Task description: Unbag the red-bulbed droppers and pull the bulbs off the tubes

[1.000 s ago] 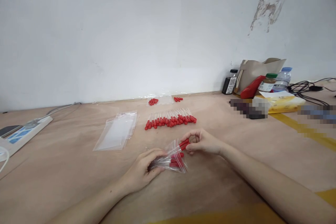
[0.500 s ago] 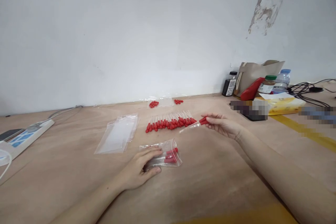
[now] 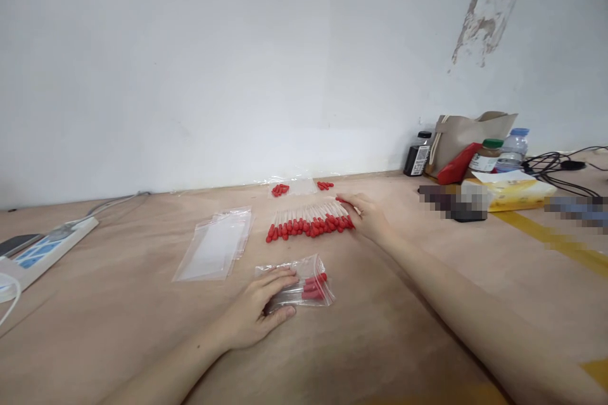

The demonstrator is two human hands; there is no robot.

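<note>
The left hand (image 3: 264,309) lies loosely spread on a zip-lock bag (image 3: 297,294); the right hand (image 3: 369,218) is at red-bulbed droppers (image 3: 310,226), grip unclear.

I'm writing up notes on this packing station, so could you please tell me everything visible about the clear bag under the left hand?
The clear bag looks like thin, glossy plastic, lightly creased, with a reddish line across its end toward the picture's right. Inside are several slim, clear pieces with red ends, the red nearest that line. It lies on the brown surface, with the left hand over its other end, hiding part of it. Whether it is sealed cannot be told.
</note>
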